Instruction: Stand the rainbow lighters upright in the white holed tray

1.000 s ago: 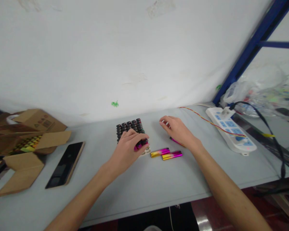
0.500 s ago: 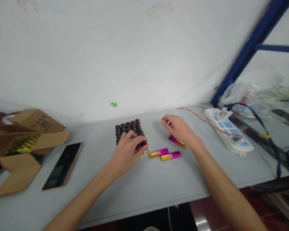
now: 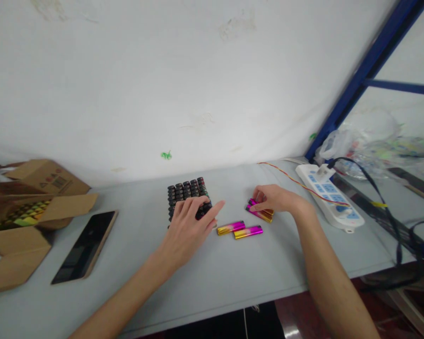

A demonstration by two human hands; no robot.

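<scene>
My left hand (image 3: 191, 219) rests over the front of a block of upright lighters (image 3: 186, 189) with black tops, packed in rows. Its thumb is spread away from the fingers, and I see nothing held in it. To the right, my right hand (image 3: 270, 198) has its thumb and fingers closed on a purple-and-gold lighter (image 3: 263, 216). Another lighter lies right beside that one, mostly under the fingers. Between my hands, two more lie flat on the table: one purple-and-gold lighter (image 3: 231, 228) and another lighter (image 3: 248, 232), end to side.
A phone (image 3: 86, 247) lies at the left, next to an open cardboard box (image 3: 67, 207) with yellow-green items inside. At the right are a white power strip (image 3: 330, 195) with a black cable, a red-yellow wire (image 3: 286, 173) and a blue frame post (image 3: 367, 75).
My right hand has come down and closed on a lighter; two lighters now show there instead of one. My left hand has loosened, its thumb swinging out from the block.
</scene>
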